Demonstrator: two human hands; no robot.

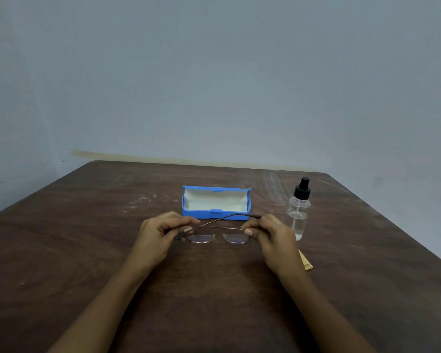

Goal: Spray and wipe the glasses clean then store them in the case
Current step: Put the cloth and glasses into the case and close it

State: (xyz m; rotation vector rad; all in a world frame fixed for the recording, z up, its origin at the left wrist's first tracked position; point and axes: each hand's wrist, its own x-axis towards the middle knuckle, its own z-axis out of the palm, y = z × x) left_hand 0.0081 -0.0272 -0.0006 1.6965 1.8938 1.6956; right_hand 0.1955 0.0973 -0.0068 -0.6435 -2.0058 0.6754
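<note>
Thin metal-framed glasses hang just above the brown table, held at both ends. My left hand grips the left end and my right hand grips the right end. The temples are folded across the frame, one crossing over the other. Just behind the glasses a blue case stands open with a pale lining and nothing inside. A clear spray bottle with a black nozzle stands upright to the right of my right hand. A yellow cloth lies mostly hidden behind my right wrist.
A grey-blue wall rises behind the table's far edge. The table's right edge runs diagonally at the far right. Pale scuff marks streak the wood near the case and bottle.
</note>
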